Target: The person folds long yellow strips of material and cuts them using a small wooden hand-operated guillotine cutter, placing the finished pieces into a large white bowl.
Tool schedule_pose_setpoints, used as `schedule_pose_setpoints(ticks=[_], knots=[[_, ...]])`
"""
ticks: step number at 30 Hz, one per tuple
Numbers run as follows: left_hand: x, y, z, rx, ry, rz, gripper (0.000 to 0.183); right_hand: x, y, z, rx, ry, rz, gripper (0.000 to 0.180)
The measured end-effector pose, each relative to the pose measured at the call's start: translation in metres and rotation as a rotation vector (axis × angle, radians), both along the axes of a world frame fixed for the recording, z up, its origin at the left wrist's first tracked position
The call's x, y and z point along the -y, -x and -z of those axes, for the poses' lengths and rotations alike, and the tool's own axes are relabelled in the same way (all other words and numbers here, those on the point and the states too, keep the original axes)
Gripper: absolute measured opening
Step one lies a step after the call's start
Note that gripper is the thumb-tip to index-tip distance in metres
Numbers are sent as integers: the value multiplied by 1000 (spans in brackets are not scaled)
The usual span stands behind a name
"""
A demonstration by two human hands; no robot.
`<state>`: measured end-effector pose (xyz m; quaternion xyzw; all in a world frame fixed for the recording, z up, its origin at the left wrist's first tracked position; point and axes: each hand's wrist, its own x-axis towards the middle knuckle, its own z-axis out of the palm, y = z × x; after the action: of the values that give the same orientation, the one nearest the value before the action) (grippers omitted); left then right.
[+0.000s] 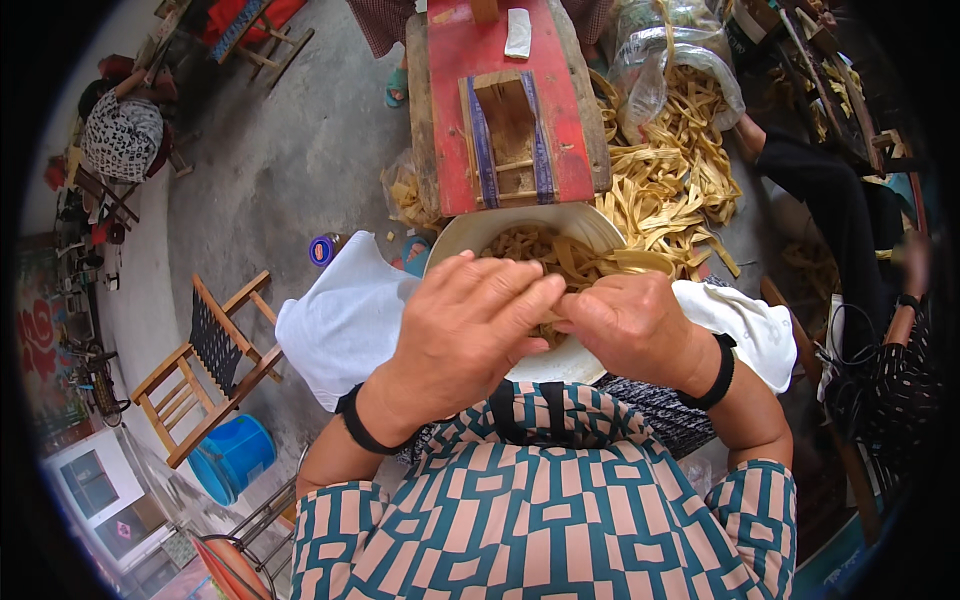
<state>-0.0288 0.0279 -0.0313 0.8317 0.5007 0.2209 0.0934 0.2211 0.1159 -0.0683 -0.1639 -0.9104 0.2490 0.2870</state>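
Observation:
Both my hands meet over a white bucket held between my knees. Its inside holds many flat yellowish-tan strips that look like braided plant fibre. My right hand is curled into a fist, pinching a strip near my left fingertips. My left hand lies palm down beside it, fingers together and thumb tucked below; whatever is under its fingers is hidden. A short bit of strip shows between the hands. White cloths cover my two knees.
A red-topped wooden bench carries a wooden frame with purple bands. Loose strips spill from a plastic sack. Left are a purple-lidded jar, a wooden chair and a blue bucket. People sit nearby.

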Motion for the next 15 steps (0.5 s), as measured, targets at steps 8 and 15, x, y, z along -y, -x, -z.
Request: schedule_pose_setpoints(ticks=[8,15], knots=[[-14,9,16,-136,-52,89,12,-21,-10,-2,132,59,-128,15],[-100,44,29,220,141,-127,9,-117,18,30,62,-42,61,10]])
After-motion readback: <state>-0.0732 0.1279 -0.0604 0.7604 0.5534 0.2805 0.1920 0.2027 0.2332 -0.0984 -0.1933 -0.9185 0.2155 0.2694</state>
